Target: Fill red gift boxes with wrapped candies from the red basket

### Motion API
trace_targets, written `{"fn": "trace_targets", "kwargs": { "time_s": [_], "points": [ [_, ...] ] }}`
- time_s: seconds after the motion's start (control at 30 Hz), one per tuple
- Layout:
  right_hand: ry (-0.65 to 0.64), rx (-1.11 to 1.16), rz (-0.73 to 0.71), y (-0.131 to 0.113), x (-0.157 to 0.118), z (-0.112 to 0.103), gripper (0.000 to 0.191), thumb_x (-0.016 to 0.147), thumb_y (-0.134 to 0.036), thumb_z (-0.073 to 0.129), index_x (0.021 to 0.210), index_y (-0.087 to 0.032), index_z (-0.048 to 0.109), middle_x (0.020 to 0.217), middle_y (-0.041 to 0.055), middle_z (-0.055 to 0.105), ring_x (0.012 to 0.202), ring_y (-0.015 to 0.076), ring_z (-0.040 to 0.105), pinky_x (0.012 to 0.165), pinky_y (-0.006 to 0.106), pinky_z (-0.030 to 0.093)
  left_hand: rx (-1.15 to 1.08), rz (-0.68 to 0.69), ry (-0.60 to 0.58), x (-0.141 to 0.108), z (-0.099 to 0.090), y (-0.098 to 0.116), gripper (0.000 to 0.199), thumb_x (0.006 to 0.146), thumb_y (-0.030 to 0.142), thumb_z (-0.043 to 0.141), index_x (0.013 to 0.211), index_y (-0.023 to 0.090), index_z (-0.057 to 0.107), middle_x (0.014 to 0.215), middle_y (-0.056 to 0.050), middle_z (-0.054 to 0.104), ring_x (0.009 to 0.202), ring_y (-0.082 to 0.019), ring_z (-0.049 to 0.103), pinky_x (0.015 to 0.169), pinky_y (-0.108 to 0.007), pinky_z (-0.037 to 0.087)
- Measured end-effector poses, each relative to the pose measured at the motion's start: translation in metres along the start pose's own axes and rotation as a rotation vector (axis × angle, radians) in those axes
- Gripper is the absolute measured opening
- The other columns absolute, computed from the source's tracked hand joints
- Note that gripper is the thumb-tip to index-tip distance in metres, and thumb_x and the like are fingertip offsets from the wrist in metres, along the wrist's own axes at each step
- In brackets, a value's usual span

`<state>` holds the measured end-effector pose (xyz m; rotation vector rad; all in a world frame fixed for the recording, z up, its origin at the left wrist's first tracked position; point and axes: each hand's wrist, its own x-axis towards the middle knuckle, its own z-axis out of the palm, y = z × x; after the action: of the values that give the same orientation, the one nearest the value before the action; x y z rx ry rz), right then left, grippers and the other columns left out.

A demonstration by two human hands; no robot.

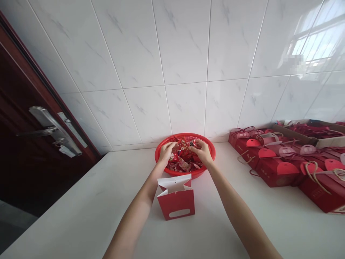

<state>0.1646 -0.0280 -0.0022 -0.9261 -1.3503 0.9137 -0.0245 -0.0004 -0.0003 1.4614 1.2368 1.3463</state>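
A red plastic basket (pixel 212 147) against the wall holds many small, shiny wrapped snack packets (pixel 184 164), mostly red. My left hand (pixel 167 151) reaches over its left side, fingers closed at the edge of a red packet with gold print (pixel 183 144). Over the right side, my right hand (pixel 202 151) pinches a red packet with a dark character on it (pixel 192 143). In front of the basket, between my forearms, a red paper box (pixel 176 202) stands upright with its top open. White lining and a pale oval on its front are visible.
Several closed red gift boxes (pixel 277 173) with cord or ribbon handles fill the right side of the white table (pixel 107 216). Behind them stands a cardboard carton (pixel 295 133) with red ribbons inside. A tiled wall (pixel 185 104) rises behind; a dark door (pixel 24 154) is at left.
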Motion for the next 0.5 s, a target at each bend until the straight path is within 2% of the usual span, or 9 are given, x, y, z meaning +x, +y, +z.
{"fn": "trace_targets", "kwargs": {
  "time_s": [0.07, 0.13, 0.2, 0.27, 0.33, 0.4, 0.5],
  "points": [
    [0.023, 0.012, 0.002, 0.000, 0.000, 0.000, 0.031, 0.070, -0.040, 0.072, 0.092, -0.019, 0.064, 0.097, 0.0061, 0.069, 0.091, 0.0225, 0.063, 0.080, 0.034, 0.052, 0.088, 0.019, -0.035, 0.003, -0.001, -0.001, 0.029, 0.083, 0.043, 0.055, 0.090, 0.024, 0.075, 0.100, -0.007, 0.077, 0.096, -0.026, 0.071, 0.082, -0.033, 0.054],
    [0.046, 0.025, 0.018, -0.001, 0.000, 0.000, 0.031, 0.069, -0.038, 0.071, 0.092, -0.019, 0.065, 0.095, 0.0060, 0.070, 0.090, 0.0229, 0.064, 0.079, 0.034, 0.052, 0.210, 0.035, -0.126, 0.004, -0.001, 0.000, 0.022, 0.080, 0.036, 0.057, 0.085, 0.023, 0.075, 0.098, -0.007, 0.077, 0.096, -0.026, 0.071, 0.085, -0.033, 0.053],
    [0.073, 0.035, 0.037, -0.001, 0.000, 0.000, 0.029, 0.068, -0.037, 0.071, 0.089, -0.018, 0.066, 0.089, 0.0051, 0.070, 0.084, 0.0225, 0.063, 0.074, 0.033, 0.051, 0.357, 0.041, -0.271, 0.003, -0.001, 0.002, 0.013, 0.071, 0.027, 0.066, 0.079, 0.023, 0.075, 0.096, -0.006, 0.078, 0.096, -0.026, 0.070, 0.086, -0.032, 0.052],
    [0.096, 0.038, 0.037, -0.001, -0.001, 0.001, 0.027, 0.067, -0.037, 0.071, 0.085, -0.018, 0.066, 0.082, 0.0039, 0.069, 0.078, 0.0216, 0.062, 0.070, 0.032, 0.050, 0.511, 0.031, -0.437, 0.000, 0.001, 0.005, 0.016, 0.060, 0.019, 0.073, 0.075, 0.024, 0.075, 0.089, -0.004, 0.078, 0.090, -0.025, 0.070, 0.081, -0.030, 0.051],
    [0.116, 0.036, 0.012, -0.001, -0.001, 0.001, 0.026, 0.066, -0.037, 0.072, 0.082, -0.018, 0.066, 0.079, 0.0030, 0.068, 0.075, 0.0211, 0.061, 0.068, 0.032, 0.049, 0.654, 0.017, -0.579, -0.002, 0.003, 0.008, 0.016, 0.055, 0.018, 0.076, 0.070, 0.024, 0.074, 0.077, -0.001, 0.076, 0.078, -0.023, 0.068, 0.073, -0.028, 0.049],
    [0.154, 0.035, -0.018, -0.001, 0.000, 0.001, 0.026, 0.065, -0.038, 0.073, 0.081, -0.019, 0.064, 0.079, 0.0025, 0.067, 0.076, 0.0212, 0.060, 0.070, 0.032, 0.049, 0.780, 0.005, -0.677, -0.004, 0.006, 0.009, 0.008, 0.060, 0.025, 0.077, 0.063, 0.022, 0.070, 0.064, 0.001, 0.070, 0.065, -0.020, 0.064, 0.065, -0.027, 0.046],
    [0.207, 0.062, -0.042, 0.000, 0.001, 0.001, 0.028, 0.066, -0.038, 0.072, 0.084, -0.020, 0.061, 0.084, 0.0023, 0.067, 0.081, 0.0218, 0.060, 0.075, 0.033, 0.048, 0.924, -0.019, -0.741, -0.003, 0.010, 0.009, 0.031, 0.076, 0.038, 0.066, 0.052, 0.020, 0.061, 0.050, -0.001, 0.060, 0.053, -0.019, 0.058, 0.058, -0.029, 0.041]
  ]
}}
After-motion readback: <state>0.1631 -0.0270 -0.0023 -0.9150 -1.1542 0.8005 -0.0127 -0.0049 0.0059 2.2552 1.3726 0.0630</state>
